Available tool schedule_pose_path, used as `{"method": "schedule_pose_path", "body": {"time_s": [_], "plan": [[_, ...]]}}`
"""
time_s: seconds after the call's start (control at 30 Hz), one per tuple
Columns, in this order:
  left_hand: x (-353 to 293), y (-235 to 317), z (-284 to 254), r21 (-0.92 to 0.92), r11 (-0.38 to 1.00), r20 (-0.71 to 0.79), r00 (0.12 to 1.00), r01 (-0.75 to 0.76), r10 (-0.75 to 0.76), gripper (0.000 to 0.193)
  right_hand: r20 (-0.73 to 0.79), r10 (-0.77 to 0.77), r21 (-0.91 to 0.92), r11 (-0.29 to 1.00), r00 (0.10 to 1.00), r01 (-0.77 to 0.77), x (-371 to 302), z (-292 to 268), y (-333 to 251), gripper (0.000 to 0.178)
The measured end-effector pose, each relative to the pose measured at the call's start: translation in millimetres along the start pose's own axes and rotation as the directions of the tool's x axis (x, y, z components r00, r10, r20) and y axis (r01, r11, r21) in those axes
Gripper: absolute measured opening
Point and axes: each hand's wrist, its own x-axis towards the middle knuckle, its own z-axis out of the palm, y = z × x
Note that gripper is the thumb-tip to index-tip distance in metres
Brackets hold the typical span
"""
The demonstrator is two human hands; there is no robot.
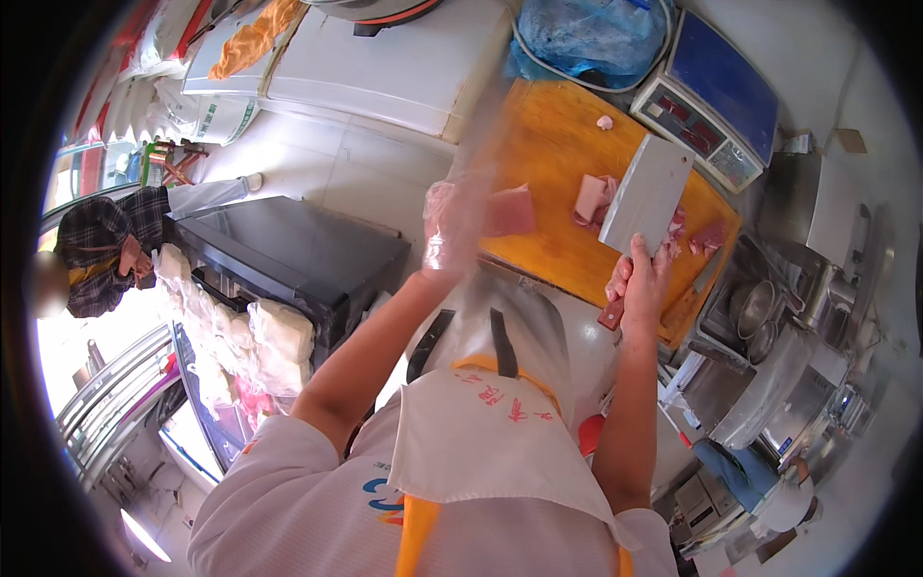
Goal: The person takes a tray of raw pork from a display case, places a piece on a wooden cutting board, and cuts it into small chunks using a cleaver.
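Observation:
My right hand (641,281) is closed round the wooden handle of a cleaver (650,190). Its broad steel blade lies over several cut pieces of raw meat (588,197) on the yellow-brown cutting board (548,144), partly covering them. At the board's left edge is my left hand (442,226), covered in clear plastic; its fingers are hidden and blurred. A see-through smear, seemingly a plastic bag (481,144), runs past this hand. Right beside it shows a flat pink slab of meat (511,212), partly behind the smear. Whether the hand grips the slab or the plastic is unclear.
A blue-topped weighing scale (721,72) and a blue plastic bag (591,38) stand behind the board. Steel bowls (755,306) sit at the right. To the left are a white chest-like unit (385,67) and a dark cabinet (288,250), with one person (111,250) beyond; another person (784,500) is lower right.

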Motion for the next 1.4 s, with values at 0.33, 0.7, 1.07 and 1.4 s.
{"method": "schedule_pose_path", "body": {"time_s": [0.33,0.7,1.07,1.4], "plan": [[4.7,-27.2,4.7,0.313,0.921,0.335,0.934,-0.231,0.12,0.046,0.028,-0.032,-0.228,0.973,0.999,0.038,-33.5,-39.7,16.1,0.02],[-3.4,-0.9,47.6,0.118,0.917,0.282,0.899,-0.38,0.337,0.035,0.134,-0.295,-0.624,0.716,0.946,0.312,-55.5,-45.2,50.5,0.02],[-5.2,-16.3,72.9,0.381,0.846,0.024,0.919,-0.373,0.394,0.018,0.307,-0.298,-0.818,0.403,0.904,0.411,-78.2,9.1,63.6,0.022],[-4.8,-36.6,104.0,0.509,0.731,0.204,0.888,-0.456,0.412,0.019,0.224,-0.151,-0.867,0.42,0.963,0.267,-67.3,34.9,65.1,0.019]]}}
